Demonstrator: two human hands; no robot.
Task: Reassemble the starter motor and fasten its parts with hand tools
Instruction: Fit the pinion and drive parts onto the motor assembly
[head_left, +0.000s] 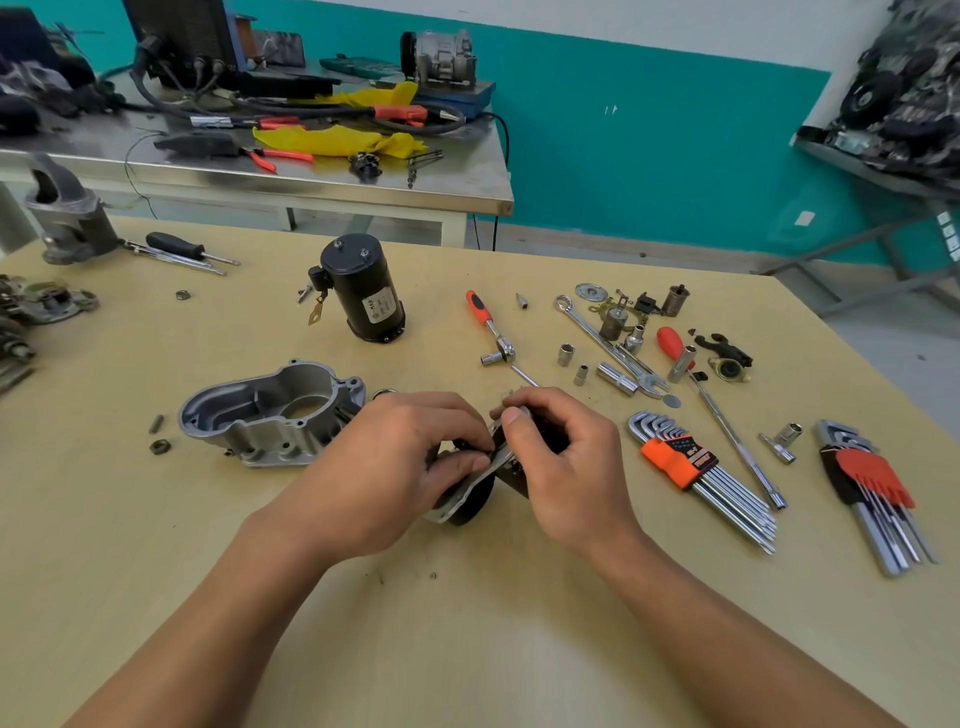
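Observation:
Both hands meet over a small starter part (470, 496), a grey metal plate on a black round body, at the middle of the table. My left hand (400, 462) grips its left side, fingers curled round it. My right hand (561, 457) pinches its upper end between thumb and fingers. Much of the part is hidden by the fingers. A grey aluminium housing (270, 413) lies open just left of my left hand. The black motor cylinder (363, 293) stands upright farther back.
A ratchet with an orange handle (488, 325), several sockets (615, 376), a spanner (602, 338), a red screwdriver (672, 343) and small parts lie at the right back. Two hex key sets (691, 462) (872, 483) lie right. Loose nuts (160, 446) lie left. A cluttered steel bench (311, 176) stands behind.

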